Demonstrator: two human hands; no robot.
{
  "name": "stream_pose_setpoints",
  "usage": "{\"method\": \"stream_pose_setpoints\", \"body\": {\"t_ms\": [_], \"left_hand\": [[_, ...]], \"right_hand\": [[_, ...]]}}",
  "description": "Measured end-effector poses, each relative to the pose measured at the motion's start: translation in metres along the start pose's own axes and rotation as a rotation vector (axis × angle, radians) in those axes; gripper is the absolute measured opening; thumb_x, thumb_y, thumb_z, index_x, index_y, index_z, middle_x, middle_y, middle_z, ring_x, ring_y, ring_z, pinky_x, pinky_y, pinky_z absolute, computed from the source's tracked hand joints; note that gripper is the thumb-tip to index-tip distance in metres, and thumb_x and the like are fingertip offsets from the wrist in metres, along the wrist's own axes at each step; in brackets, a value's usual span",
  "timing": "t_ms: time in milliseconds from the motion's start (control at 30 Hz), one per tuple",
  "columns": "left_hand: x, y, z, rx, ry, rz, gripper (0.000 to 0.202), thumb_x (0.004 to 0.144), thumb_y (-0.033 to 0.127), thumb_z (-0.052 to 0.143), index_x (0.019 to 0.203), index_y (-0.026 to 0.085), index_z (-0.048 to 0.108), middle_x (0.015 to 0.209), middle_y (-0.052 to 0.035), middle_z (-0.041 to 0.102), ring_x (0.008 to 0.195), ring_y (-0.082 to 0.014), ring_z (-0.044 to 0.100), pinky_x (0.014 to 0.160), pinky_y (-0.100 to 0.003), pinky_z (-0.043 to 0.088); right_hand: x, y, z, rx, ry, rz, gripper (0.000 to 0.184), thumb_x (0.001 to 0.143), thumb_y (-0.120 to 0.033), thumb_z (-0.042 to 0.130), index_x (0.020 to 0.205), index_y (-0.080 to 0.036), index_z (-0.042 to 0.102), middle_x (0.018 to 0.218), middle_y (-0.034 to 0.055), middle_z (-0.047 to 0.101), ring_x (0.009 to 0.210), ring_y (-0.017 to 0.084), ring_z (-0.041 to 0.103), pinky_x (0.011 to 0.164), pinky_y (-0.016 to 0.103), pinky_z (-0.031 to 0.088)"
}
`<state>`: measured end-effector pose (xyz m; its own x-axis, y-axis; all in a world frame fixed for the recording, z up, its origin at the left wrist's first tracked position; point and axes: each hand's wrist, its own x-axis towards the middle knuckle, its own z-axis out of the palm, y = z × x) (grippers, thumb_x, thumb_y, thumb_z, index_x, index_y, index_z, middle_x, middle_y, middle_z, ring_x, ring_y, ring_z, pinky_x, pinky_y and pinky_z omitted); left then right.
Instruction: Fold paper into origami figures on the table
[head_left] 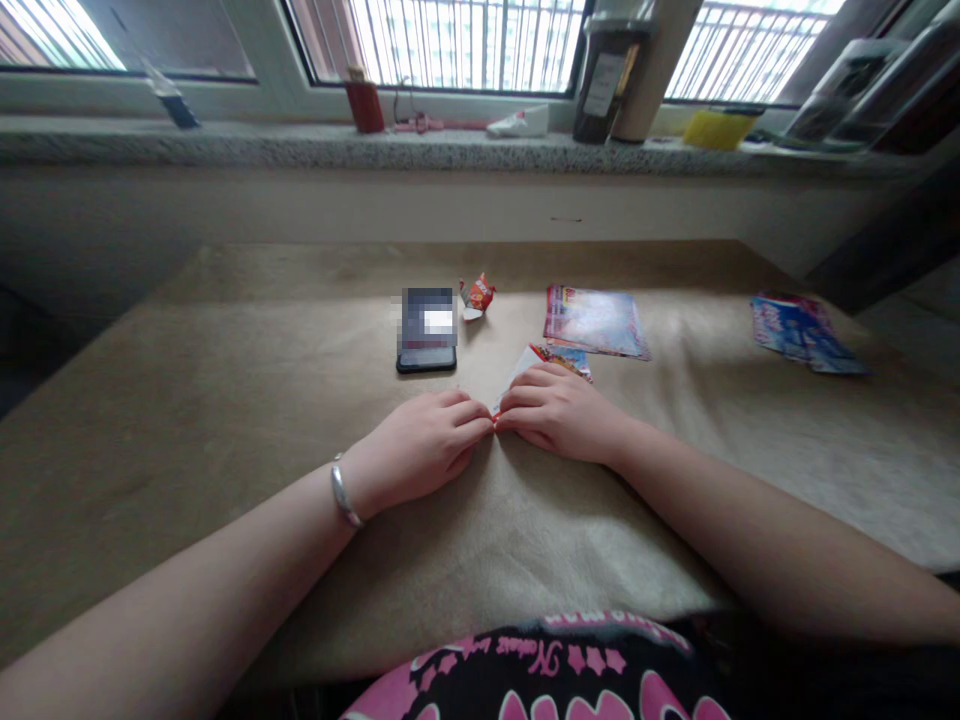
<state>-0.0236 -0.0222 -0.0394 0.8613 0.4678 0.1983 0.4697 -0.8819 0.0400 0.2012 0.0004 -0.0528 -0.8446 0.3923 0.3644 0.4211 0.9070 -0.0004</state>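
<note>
A sheet of colourful printed paper, its white side partly showing, lies on the table under my right hand. It looks folded, though my fingers cover much of it. The right fingers are bent and pressed onto the paper. My left hand, with a silver bangle at the wrist, pinches the paper's near corner; its fingertips almost meet those of the right hand. Just beyond the left hand is a phone, its screen blurred out. A small red and orange folded paper piece stands beside the phone.
A stack of printed sheets lies behind my right hand, and blue printed packets lie far right on the cloth-covered table. On the stone windowsill stand a dark jar, a red container and a yellow item.
</note>
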Motion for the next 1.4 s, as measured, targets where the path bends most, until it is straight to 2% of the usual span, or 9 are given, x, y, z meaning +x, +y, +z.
{"method": "stream_pose_setpoints", "body": {"t_ms": [233,700,1033,1400], "left_hand": [[0.001,0.000,-0.001,0.012,-0.029,-0.002,0.023,0.087,0.014,0.045,0.104,0.016,0.060,0.102,-0.0072,0.062,0.094,-0.0196,0.054,0.081,-0.032,0.048],[-0.001,-0.003,-0.001,-0.002,-0.017,0.016,0.021,0.087,0.013,0.044,0.100,0.015,0.060,0.102,-0.0069,0.062,0.093,-0.0184,0.054,0.081,-0.031,0.048],[-0.003,-0.007,-0.002,-0.039,-0.013,0.039,0.023,0.090,0.014,0.041,0.099,0.015,0.061,0.104,-0.0062,0.064,0.094,-0.0177,0.056,0.082,-0.030,0.049],[-0.006,-0.011,0.000,-0.063,0.018,0.027,0.022,0.089,0.014,0.039,0.091,0.016,0.062,0.101,-0.0063,0.064,0.090,-0.0159,0.057,0.081,-0.029,0.049]], "right_hand": [[-0.001,0.002,-0.002,-0.027,0.019,-0.019,0.019,0.089,-0.022,0.048,0.089,-0.023,0.068,0.092,0.0006,0.069,0.090,0.017,0.053,0.082,0.032,0.035],[-0.005,0.008,-0.002,0.033,0.005,-0.022,0.019,0.087,-0.019,0.050,0.081,-0.021,0.068,0.089,0.0030,0.068,0.085,0.017,0.054,0.079,0.032,0.039],[-0.011,0.015,-0.008,0.063,-0.002,-0.024,0.017,0.081,-0.015,0.052,0.081,-0.022,0.068,0.087,0.0027,0.068,0.086,0.017,0.056,0.079,0.032,0.043],[-0.017,0.019,-0.005,0.124,0.021,-0.003,0.019,0.083,-0.014,0.050,0.081,-0.020,0.068,0.088,0.0050,0.067,0.085,0.017,0.057,0.079,0.032,0.045]]}}
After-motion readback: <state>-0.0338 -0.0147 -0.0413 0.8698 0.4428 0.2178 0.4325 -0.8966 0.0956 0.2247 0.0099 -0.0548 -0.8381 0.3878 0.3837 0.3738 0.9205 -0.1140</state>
